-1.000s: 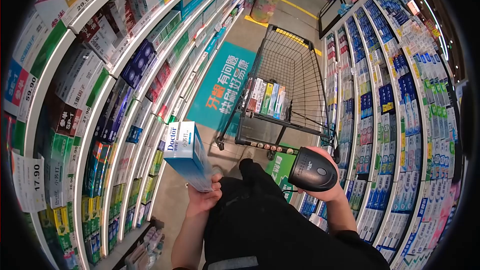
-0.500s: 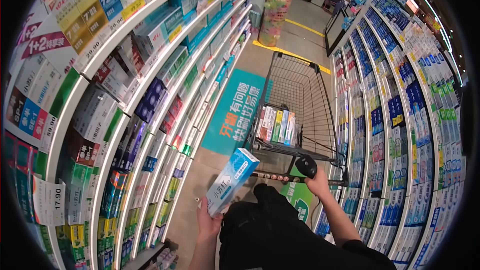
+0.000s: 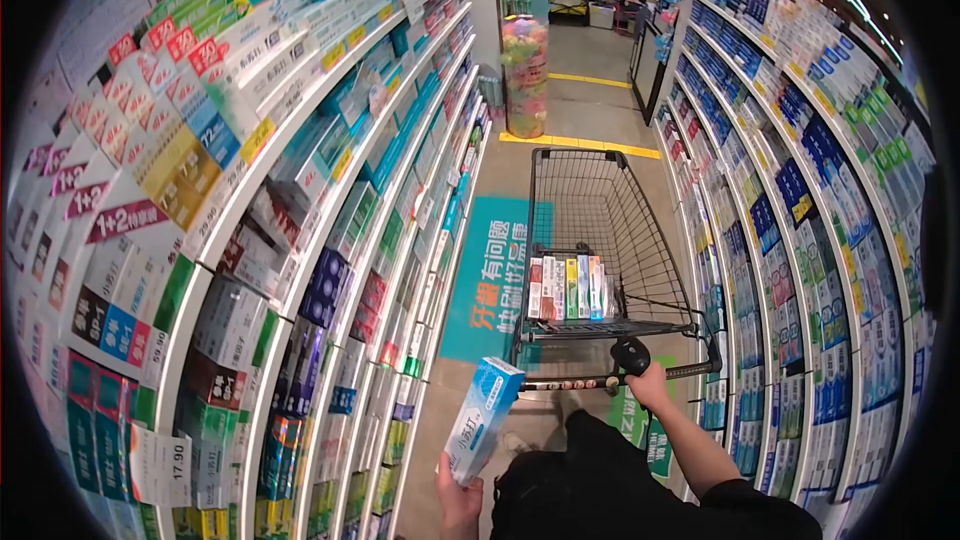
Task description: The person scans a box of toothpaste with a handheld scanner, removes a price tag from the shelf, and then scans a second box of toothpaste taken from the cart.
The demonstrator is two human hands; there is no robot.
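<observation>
Watching from afar through the head view, I count two bare hands, each occupied. The left hand (image 3: 460, 496) has its fingers closed around the lower end of one blue-and-white box (image 3: 482, 420), which tilts up toward the cart, left of the body. The right hand (image 3: 648, 384) wraps its fingers around one black scanner (image 3: 630, 354), just over the handle (image 3: 570, 383); whether scanner and handle touch, I cannot tell. Ahead of me stands one wire cart (image 3: 587, 186). Inside, near its handle end, I make out about six upright packs (image 3: 570, 290) in a row; they overlap, so I cannot fix the number.

Two shelves line the aisle: the left shelf (image 3: 180, 340) and the right shelf (image 3: 852, 340), both stocked with more boxes than I can count. Between them I see one teal floor sign (image 3: 490, 280), one green floor sign (image 3: 632, 418), two yellow strips (image 3: 590, 147) and one column of coloured balls (image 3: 525, 80).
</observation>
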